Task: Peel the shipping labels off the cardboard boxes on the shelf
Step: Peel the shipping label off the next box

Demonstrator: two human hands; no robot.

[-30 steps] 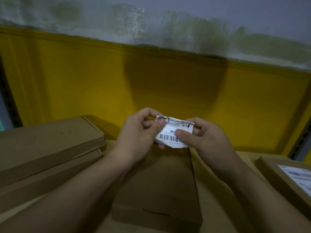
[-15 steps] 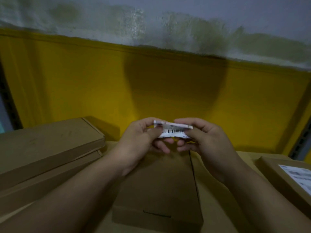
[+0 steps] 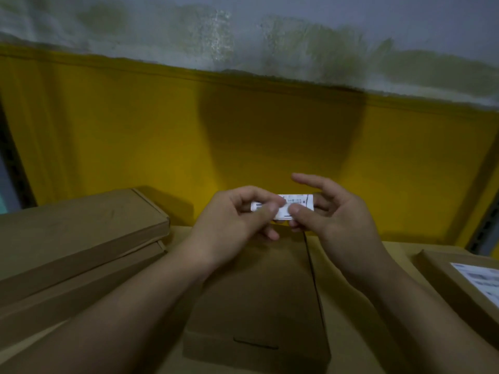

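Observation:
A peeled white shipping label, folded into a narrow strip, is held in the air between both hands. My left hand pinches its left part with thumb and fingers. My right hand pinches its right part with the thumb, while the index finger sticks out straight above. Below the hands lies a flat cardboard box with a bare top. Another box at the right edge carries a white label on its top.
Two flat cardboard boxes are stacked at the left. All boxes rest on a cardboard-covered shelf. A yellow wall closes the back. Dark shelf posts stand at the far left and far right.
The label went from a flat sheet facing me to a folded narrow strip. Both hands stayed above the middle box, and my right index finger has lifted off.

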